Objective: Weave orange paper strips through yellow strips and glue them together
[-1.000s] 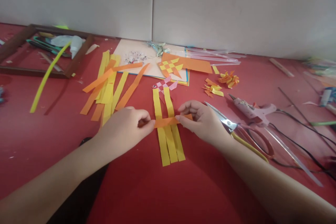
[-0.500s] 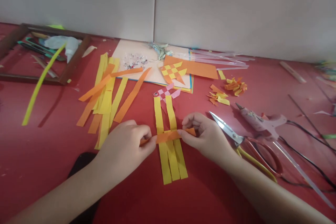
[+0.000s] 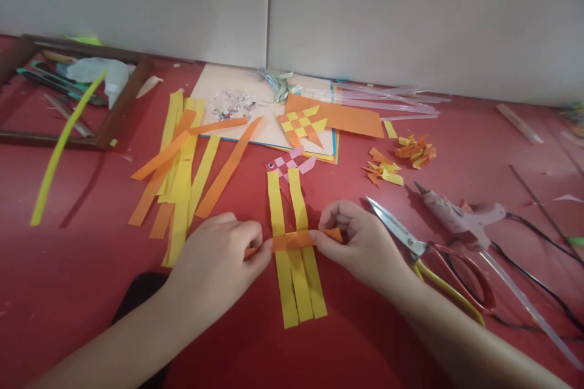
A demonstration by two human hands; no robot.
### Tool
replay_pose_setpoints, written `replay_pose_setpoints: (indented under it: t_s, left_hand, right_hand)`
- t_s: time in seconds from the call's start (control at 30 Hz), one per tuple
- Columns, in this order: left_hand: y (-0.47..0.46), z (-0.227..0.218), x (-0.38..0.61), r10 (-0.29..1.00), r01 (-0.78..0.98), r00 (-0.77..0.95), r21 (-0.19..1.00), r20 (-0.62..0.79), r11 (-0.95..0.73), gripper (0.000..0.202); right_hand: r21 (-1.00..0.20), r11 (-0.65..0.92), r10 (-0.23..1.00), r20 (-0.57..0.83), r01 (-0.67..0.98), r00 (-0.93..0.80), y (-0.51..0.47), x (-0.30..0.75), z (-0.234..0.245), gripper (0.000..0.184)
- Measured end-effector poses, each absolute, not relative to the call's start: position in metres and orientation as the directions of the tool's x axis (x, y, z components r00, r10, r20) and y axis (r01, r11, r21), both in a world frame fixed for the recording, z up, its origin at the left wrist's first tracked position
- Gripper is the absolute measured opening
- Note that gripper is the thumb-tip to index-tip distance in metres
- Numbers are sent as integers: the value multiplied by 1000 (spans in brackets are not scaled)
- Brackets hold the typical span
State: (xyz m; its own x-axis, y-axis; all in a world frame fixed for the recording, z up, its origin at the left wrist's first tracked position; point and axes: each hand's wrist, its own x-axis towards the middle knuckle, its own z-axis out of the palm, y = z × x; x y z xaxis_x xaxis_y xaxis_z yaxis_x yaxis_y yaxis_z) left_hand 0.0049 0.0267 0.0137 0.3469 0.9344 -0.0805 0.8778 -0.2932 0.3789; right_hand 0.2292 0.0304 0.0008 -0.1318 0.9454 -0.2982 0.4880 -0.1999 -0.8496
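Observation:
An orange paper strip [image 3: 292, 241] lies crosswise over three yellow paper strips [image 3: 301, 289], near their middle. My left hand [image 3: 228, 249] pinches the orange strip's left end between thumb and fingers. At the right end my right hand [image 3: 353, 240] has its thumb and fingers closed on the same strip. Two of the yellow strips stretch away above the orange one; the middle one shows only below it. Just beyond their far ends sits a pink woven paper fish [image 3: 290, 163] with a dark eye. An orange and yellow woven fish [image 3: 302, 124] lies farther back.
Scissors [image 3: 410, 243] and a glue gun [image 3: 456, 216] with its cable lie to the right. Loose yellow and orange strips [image 3: 185, 176] are piled left. Paper scraps [image 3: 415, 152], clear glue sticks [image 3: 387, 100], paper sheets [image 3: 219, 82] and a brown frame [image 3: 98, 141] are farther back.
The view has shifted slightly. Both hands still hold the orange strip across the yellow ones, with hardly any movement relative to them.

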Motion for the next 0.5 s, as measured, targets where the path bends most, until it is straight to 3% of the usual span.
replay_pose_setpoints:
  t_s: [0.3, 0.5]
  left_hand:
    - [25, 9, 8, 921, 870, 389, 322, 20, -374, 35]
    - [22, 11, 8, 881, 847, 455, 243, 127, -472, 13]
  right_hand:
    - [-867, -236, 934, -327, 440, -145, 30, 229, 3, 15]
    - [-876, -180, 945, -281, 447, -169, 28, 228, 3, 9]
